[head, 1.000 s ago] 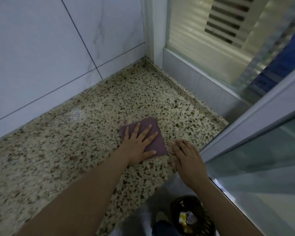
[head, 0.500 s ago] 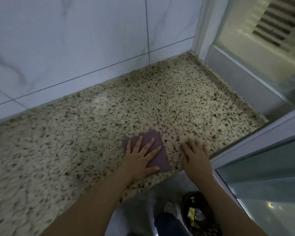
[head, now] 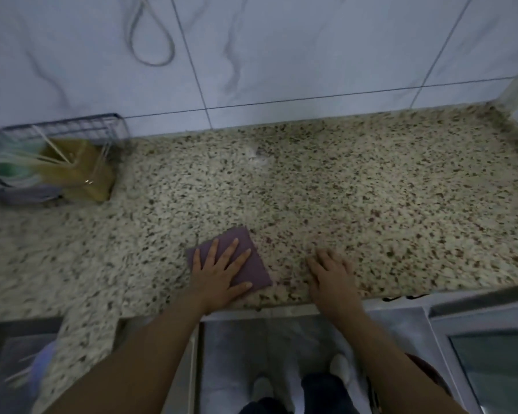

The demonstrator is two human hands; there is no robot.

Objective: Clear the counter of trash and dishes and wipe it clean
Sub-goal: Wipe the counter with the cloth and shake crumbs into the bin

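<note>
A purple cloth (head: 251, 264) lies flat on the speckled granite counter (head: 371, 189), close to its front edge. My left hand (head: 219, 273) presses down on the cloth with fingers spread. My right hand (head: 332, 273) rests flat on the bare counter just right of the cloth, fingers apart, holding nothing. A small pale wet smear (head: 256, 153) shows on the counter near the back wall.
A wire rack (head: 63, 135) at the far left holds a yellow sponge (head: 81, 174) and chopsticks. White marble-look tiles (head: 311, 49) back the counter. A cord loop (head: 150, 34) hangs on the wall. Metal cabinet fronts (head: 251, 339) and my feet lie below.
My view has swung left, bringing the wire rack into sight. My left hand with the cloth slid left along the front edge, and my right hand followed beside it.
</note>
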